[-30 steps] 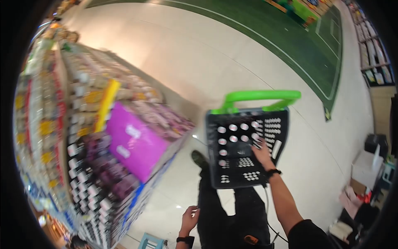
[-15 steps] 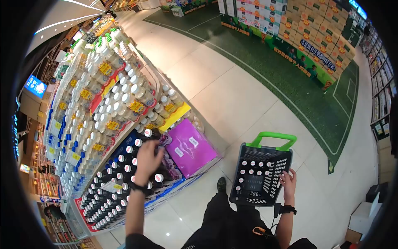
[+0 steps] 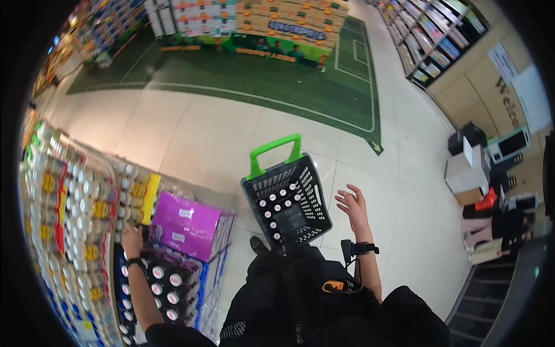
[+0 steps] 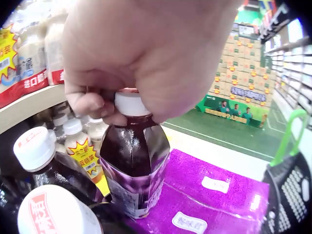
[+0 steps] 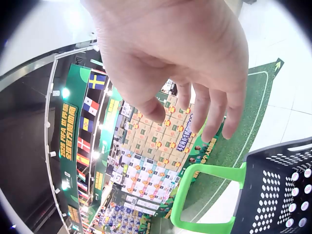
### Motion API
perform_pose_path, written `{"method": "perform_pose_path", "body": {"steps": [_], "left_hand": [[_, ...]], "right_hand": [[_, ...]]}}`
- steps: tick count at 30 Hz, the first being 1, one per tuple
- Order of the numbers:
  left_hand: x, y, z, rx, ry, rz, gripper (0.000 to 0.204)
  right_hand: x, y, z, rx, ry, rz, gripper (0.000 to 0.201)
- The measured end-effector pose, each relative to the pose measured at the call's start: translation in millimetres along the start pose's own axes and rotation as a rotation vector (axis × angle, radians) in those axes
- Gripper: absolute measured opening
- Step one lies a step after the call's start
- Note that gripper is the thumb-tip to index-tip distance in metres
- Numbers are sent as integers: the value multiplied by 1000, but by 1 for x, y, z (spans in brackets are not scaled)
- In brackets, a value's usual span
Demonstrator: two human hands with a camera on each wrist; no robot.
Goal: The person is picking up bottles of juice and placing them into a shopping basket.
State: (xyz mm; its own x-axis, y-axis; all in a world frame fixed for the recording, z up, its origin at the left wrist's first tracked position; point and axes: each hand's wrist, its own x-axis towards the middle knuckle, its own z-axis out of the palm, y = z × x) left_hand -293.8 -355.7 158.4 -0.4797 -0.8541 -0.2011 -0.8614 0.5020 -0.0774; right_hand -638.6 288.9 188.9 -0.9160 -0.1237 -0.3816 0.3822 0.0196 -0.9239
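My left hand [image 3: 132, 240] grips a dark bottle by its white cap, at the back of the bottle display. In the left wrist view this bottle [image 4: 134, 161] stands upright with a purple label, beside a shiny purple carton [image 4: 219, 195]; thumb and fingers curl round the cap. More dark bottles with white caps [image 4: 36, 148] crowd close to it. My right hand [image 3: 354, 211] hovers with relaxed, spread fingers to the right of a black basket [image 3: 315, 202] with a green handle [image 3: 277, 151]. Several white-capped bottles [image 3: 267, 214] stand inside the basket.
Shelves of pale bottles [image 3: 81, 208] rise on the left, with a yellow sign strip [image 3: 149, 196] near the carton. Ahead lies a green mat [image 3: 231, 87] with stacked cardboard boxes [image 3: 289, 26]. At far right are a white box [image 3: 465, 173] and another person [image 3: 503, 231].
My left hand rose from beside the leg, reached over the bottles, and now grips one. My right hand moved out of the basket, past its side, and is now apart from it.
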Motion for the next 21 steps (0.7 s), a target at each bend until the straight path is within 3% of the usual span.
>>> {"method": "perform_pose_path", "body": {"steps": [2, 4, 6, 8, 10, 12, 14, 16, 18, 20, 21], "left_hand": [[-13, 17, 8, 203, 203, 348, 52], [-37, 47, -24, 154, 334, 520, 46], [-61, 79, -64, 100, 293, 495, 37], [-97, 108, -118, 5, 256, 624, 30], [-132, 143, -154, -113, 378, 784, 25], [-155, 165, -173, -187, 392, 844, 24], [-199, 210, -201, -402, 427, 987, 26], [-221, 239, -209, -544, 478, 1061, 26], [-233, 253, -205, -655, 532, 1091, 30], [-251, 280, -199, -968, 485, 1097, 26], [-260, 285, -199, -1008, 459, 1067, 26]], "right_hand": [[-10, -4, -5, 21, 40, 8, 49], [-22, -9, 1, 46, 92, 14, 49], [-24, -33, 12, -77, 35, -21, 47], [-28, -55, 36, -61, -73, -108, 48], [-36, -76, 62, -172, -369, -313, 51], [-47, -93, 80, -269, -444, -364, 59], [-69, -125, 117, -580, -731, -707, 78], [-86, -130, 138, -661, -862, -940, 81], [-96, -132, 141, -724, -900, -1026, 85], [-120, -142, 138, -780, -806, -760, 98], [-121, -145, 134, -751, -814, -778, 99]]}}
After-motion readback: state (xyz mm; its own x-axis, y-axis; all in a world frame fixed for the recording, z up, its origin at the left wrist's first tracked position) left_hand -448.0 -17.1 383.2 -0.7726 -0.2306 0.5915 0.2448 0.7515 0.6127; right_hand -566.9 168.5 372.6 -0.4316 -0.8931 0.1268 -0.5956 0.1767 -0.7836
